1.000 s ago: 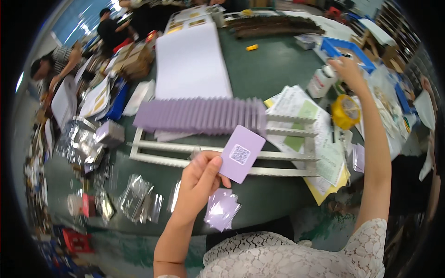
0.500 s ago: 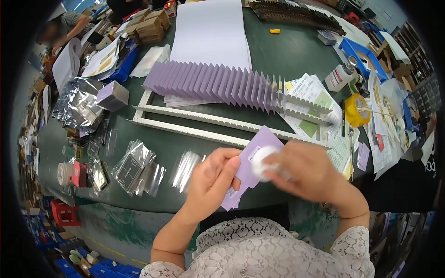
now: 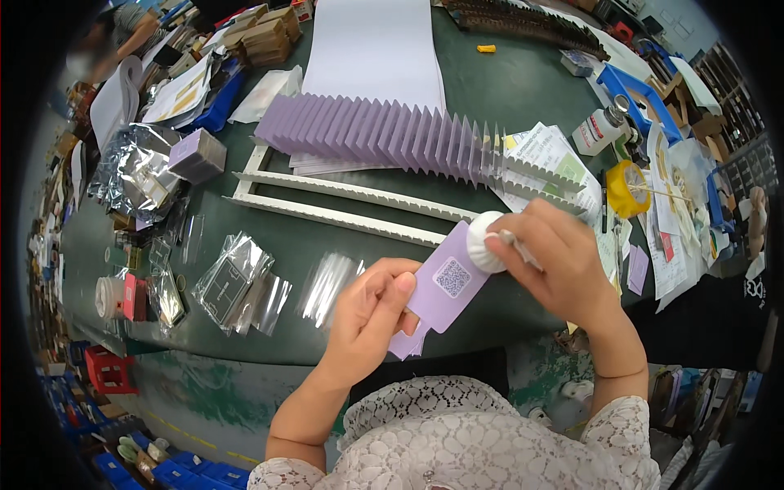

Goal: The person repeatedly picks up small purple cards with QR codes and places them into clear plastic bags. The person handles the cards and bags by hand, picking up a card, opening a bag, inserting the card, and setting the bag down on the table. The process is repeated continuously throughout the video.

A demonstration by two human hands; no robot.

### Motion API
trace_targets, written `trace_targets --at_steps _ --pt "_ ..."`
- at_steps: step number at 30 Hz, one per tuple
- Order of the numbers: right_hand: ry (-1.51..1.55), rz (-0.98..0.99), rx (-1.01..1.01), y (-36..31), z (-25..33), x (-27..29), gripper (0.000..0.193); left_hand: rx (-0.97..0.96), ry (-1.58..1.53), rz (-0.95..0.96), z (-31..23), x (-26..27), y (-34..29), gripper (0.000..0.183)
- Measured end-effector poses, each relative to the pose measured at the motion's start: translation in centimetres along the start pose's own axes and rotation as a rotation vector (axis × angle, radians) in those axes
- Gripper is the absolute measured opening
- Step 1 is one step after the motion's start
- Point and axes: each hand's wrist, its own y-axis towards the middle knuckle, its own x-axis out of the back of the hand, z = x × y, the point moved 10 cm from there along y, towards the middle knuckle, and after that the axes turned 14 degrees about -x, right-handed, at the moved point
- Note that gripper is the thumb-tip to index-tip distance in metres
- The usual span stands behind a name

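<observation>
My left hand (image 3: pixel 369 314) is closed on a few purple cards, thumb on top. The uppermost purple card (image 3: pixel 437 300) shows a white square code label on its face, and corners of others stick out below my fingers. My right hand (image 3: pixel 555 263) pinches a round white cloth pad (image 3: pixel 487 242) with a gathered tail. The pad lies against the upper right corner of the card. Beyond my hands stands a long row of purple cards (image 3: pixel 367 135), upright and slanted in a notched white rack (image 3: pixel 343 211).
Clear plastic sleeves (image 3: pixel 327 287) and bagged black cards (image 3: pixel 233 282) lie left of my hands. A stack of purple cards (image 3: pixel 198 157) sits further left. At right are printed sheets (image 3: pixel 555 155), a white bottle (image 3: pixel 599 131) and a yellow tape roll (image 3: pixel 627 189). Another person (image 3: pixel 122 37) is at far left.
My right hand has moved the pad from the middle of the card to its upper right corner. The card now shows a code label, and the pad is no longer blurred.
</observation>
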Motion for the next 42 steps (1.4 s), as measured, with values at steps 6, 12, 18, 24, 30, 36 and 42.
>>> trace_targets --at_steps 6,12,18,24,30,36,42 --pt "0.076 0.011 0.178 -1.6 4.3 -1.2 0.023 0.047 0.018 -0.01 0.1 -0.9 0.0 0.026" --pt "0.075 -0.079 0.276 -2.3 4.2 -1.6 0.022 0.016 0.028 -0.004 0.4 -0.5 0.0 0.026" --pt "-0.048 -0.001 -0.03 -1.0 0.7 -0.2 0.021 -0.04 -0.05 -0.051 0.9 1.0 -0.4 0.027" --pt "0.039 0.144 0.181 -3.9 5.9 -2.2 0.028 -0.007 -0.042 -0.07 1.9 0.7 -0.4 0.028" --pt "-0.099 -0.157 -0.025 -1.3 1.0 1.5 0.019 -0.029 -0.037 -0.073 1.8 2.3 -1.0 0.029" --pt "0.015 -0.242 -0.207 -1.9 -0.2 4.7 0.016 -0.036 -0.013 -0.109 1.3 2.5 -0.7 0.028" --pt "0.199 -0.051 -0.042 -0.3 1.7 2.3 0.018 0.013 0.0 -0.044 1.3 0.8 -0.9 0.025"
